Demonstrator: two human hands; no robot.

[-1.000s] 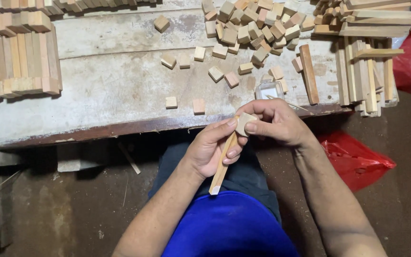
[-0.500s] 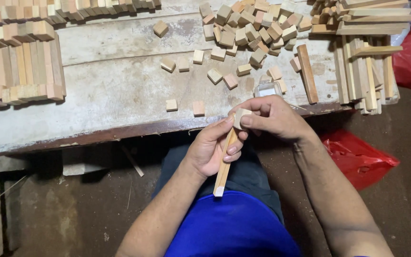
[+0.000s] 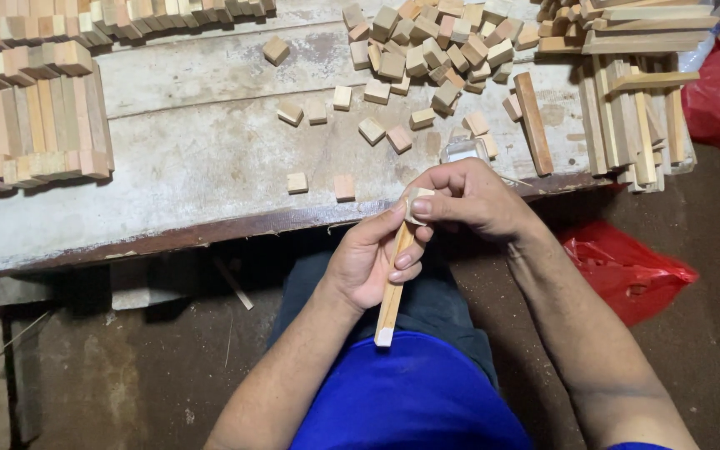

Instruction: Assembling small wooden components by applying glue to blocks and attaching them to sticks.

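Wooden stick held in front of the tabletop's near edge, above the person's lap, slanting from the fingers down toward the blue shirt. Left hand is wrapped around the stick's upper half; right hand pinches a small wooden block against the stick's top end. Both hands are closed and meet at that joint.

Risk, as a judgement: the block sits on a narrow end and is held only by fingertips; uneven pressure could tip it off square or let it slip and drop to the floor below. A loose grip on the stick would let it pivot.

Tabletop: worn, pale, scuffed board with a dark near edge. Loose blocks are heaped toward the far right, with single blocks scattered across the middle and two close to the near edge. Longer sticks are stacked at the right edge; rows of cut pieces line the left edge and far left corner. A small clear container lies just beyond the right hand.

Room: dim, dirty floor; red plastic bags lie at the right.
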